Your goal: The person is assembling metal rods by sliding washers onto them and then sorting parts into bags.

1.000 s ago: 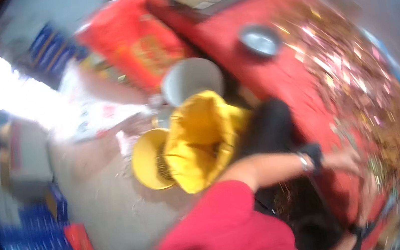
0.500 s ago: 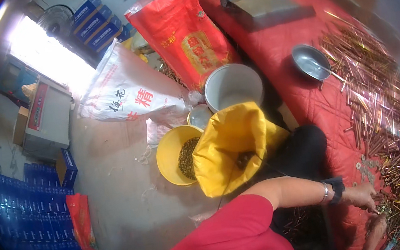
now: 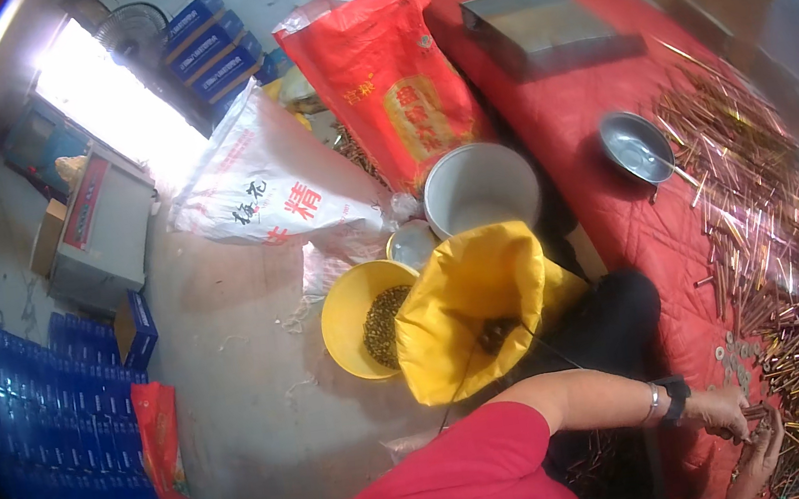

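Note:
My left hand [image 3: 721, 412], with a bracelet and a dark watch at its wrist, is closed on a few short copper-coloured metal rods [image 3: 755, 413]. Against the other end of these rods my right hand [image 3: 767, 448] comes up from below, its fingers bent round them. Both hands are just above the red padded cover [image 3: 668, 330], at the near edge of a wide heap of similar rods [image 3: 762, 202]. Grey flat washers [image 3: 732, 355] lie loose just beyond my left hand. The exact number of rods held is hidden by the fingers.
A metal pan [image 3: 637, 145] and a metal tray [image 3: 547, 26] rest on the red cover. Left of my legs stand a yellow sack [image 3: 466, 291], a yellow bucket [image 3: 343, 317] with small parts, a grey bucket [image 3: 481, 193] and large sacks [image 3: 285, 184]. Blue boxes [image 3: 59, 425] are stacked far left.
My two hands have come together, and my right hand has risen to my left with short rods now showing between them. The whole view has shifted slightly.

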{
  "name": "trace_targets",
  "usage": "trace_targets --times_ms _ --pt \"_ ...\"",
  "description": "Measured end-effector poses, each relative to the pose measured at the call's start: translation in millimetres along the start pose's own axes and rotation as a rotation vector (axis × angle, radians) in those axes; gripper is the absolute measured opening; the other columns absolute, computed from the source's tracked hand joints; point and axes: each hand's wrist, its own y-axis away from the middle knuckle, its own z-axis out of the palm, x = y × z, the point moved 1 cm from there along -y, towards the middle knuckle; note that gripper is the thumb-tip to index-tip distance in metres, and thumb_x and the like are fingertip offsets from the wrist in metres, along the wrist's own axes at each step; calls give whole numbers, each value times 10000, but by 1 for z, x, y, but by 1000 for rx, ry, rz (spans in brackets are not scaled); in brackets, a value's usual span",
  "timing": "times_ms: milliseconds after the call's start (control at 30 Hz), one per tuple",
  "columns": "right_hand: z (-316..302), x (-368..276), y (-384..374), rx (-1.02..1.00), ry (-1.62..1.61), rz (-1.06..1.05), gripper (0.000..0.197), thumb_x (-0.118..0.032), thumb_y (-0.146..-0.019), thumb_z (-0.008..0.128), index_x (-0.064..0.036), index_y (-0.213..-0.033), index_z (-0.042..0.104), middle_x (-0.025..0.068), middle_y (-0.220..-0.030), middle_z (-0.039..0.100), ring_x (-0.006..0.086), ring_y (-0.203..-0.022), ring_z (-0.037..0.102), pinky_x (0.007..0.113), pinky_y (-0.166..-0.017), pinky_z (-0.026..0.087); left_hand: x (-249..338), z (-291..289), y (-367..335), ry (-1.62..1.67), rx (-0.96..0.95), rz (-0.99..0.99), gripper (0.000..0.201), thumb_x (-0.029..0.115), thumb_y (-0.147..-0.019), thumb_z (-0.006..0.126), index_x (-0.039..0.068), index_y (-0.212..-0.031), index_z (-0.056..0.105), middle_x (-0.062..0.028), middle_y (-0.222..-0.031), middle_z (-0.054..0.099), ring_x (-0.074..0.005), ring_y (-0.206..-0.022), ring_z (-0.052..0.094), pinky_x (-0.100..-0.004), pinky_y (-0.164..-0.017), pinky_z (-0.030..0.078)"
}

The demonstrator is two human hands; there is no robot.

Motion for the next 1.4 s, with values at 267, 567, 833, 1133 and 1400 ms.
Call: trace_targets --times_ms 267,567,833,1133,1400 --pt "7 51 -11 -42 -130 -89 440 -117 -936 468 -9 -1359 414 154 -1259 501 252 -1062 508 330 -837 490 19 -2 12 -9 -26 -31 174 122 -715 727 51 -690 570 9 -589 539 -70 -467 472 -245 -401 326" --pt "9 57 -19 -35 -155 -91 405 -146 -957 448 -6 -1337 434 142 -1244 512 234 -1068 514 323 -857 472 12 1 6 104 -6 -58 114 98 -701 706 42 -677 609 -18 -548 549 -77 -421 453 -237 -375 294" --pt "10 63 -20 -42 -165 -98 381 -171 -976 429 -4 -1317 452 132 -1230 522 217 -1073 519 316 -875 456 -3 -1 -5 108 45 -4 107 110 -712 681 40 -657 621 -31 -527 543 -83 -375 420 -237 -351 255" --pt "12 62 -19 -58 -173 -96 364 -200 -997 409 0 -1294 472 120 -1215 534 198 -1079 524 308 -895 438 -9 -1 -3 155 11 2 118 113 -720 681 31 -658 622 -42 -542 560 -83 -404 448 -232 -365 277" --pt "6 65 -18 -60 -183 -101 353 -221 -1010 399 2 -1266 498 104 -1188 549 176 -1064 533 297 -893 427 2 1 7 140 -109 -110 212 121 -731 746 103 -688 539 22 -590 527 -67 -489 480 -222 -422 332"
